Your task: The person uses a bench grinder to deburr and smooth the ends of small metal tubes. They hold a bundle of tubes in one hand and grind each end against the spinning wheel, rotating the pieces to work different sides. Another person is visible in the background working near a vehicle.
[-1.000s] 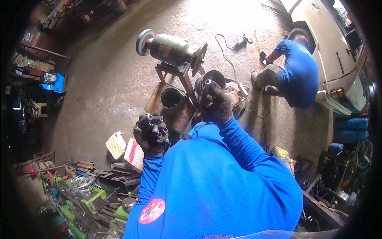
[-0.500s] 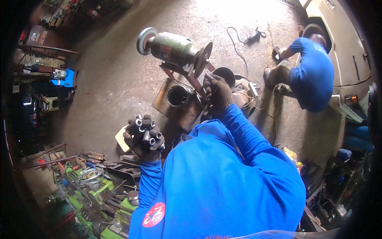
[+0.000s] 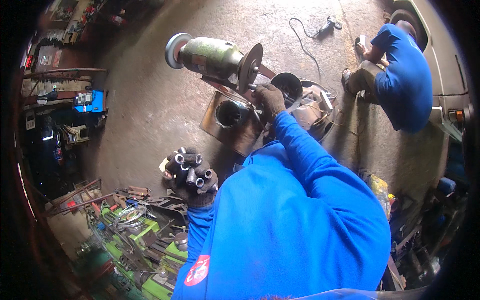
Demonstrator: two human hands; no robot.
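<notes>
My left hand (image 3: 192,186), in a dark glove, is closed around several short metal tubes (image 3: 191,176), whose round open ends stick out between the fingers. My right hand (image 3: 270,100), gloved too, grips a short metal tube (image 3: 252,87) and holds it against or very near the lower edge of the grinder's right-hand disc (image 3: 251,68). That green bench grinder (image 3: 212,56) stands ahead of me on a metal stand and carries a pale wheel (image 3: 176,50) on its left end. Its disc looks smooth; whether it turns I cannot tell.
Below the grinder is a rusty box (image 3: 212,123) with a round opening. A dark round container (image 3: 294,82) stands right of my right hand. A co-worker (image 3: 404,82) squats by a vehicle (image 3: 445,60). A corded power tool (image 3: 327,26) lies on the floor; green machinery (image 3: 150,235) fills the lower left.
My right hand has come down to the disc's edge, and the tube in it now shows there. My left hand keeps its tubes. The whole view has shifted slightly.
</notes>
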